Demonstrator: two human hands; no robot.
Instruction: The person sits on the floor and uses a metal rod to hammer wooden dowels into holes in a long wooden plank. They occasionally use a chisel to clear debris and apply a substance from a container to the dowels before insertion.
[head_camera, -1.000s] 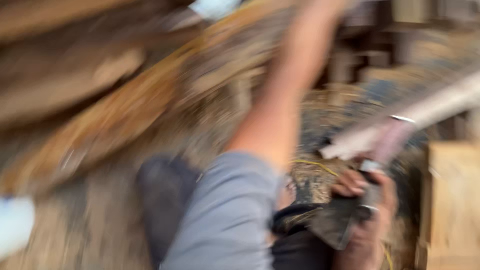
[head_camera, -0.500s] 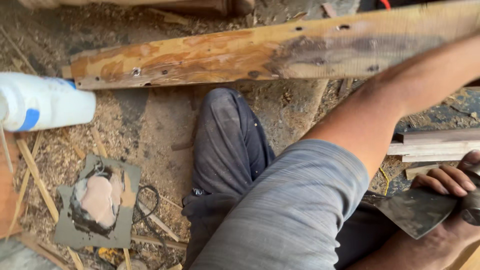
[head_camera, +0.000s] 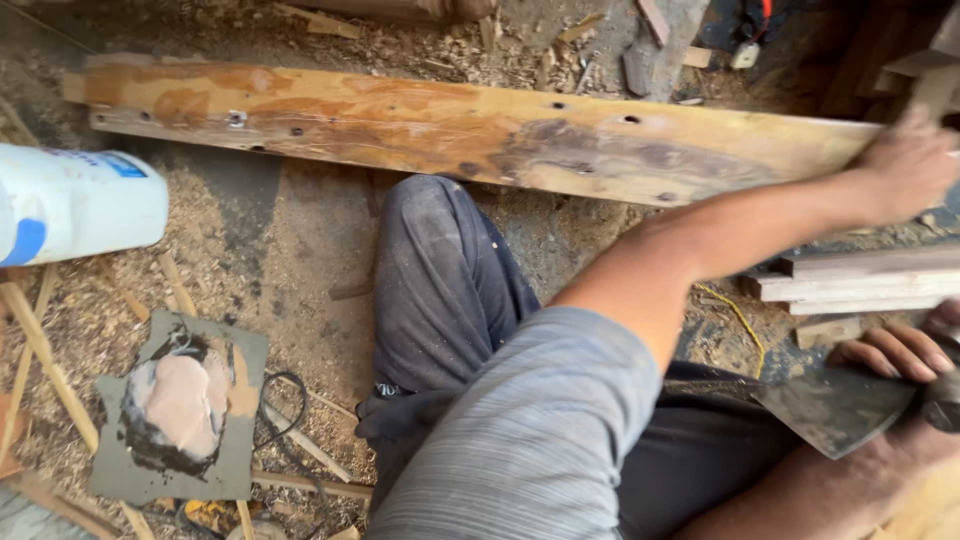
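Left hand (head_camera: 905, 165) at 2 o'clock grips the plank (head_camera: 470, 130); right hand (head_camera: 900, 350), 4 o'clock, fingers curled on a blade (head_camera: 835, 410)

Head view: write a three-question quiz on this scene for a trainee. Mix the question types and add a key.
1. True or false: the left hand is at the right end of the long plank.
2. The right hand holds: A a saw, B a dark metal blade, C a paintbrush.
3. What colour is the bottle lying at the left edge?

Key: 1 true; 2 B; 3 white.
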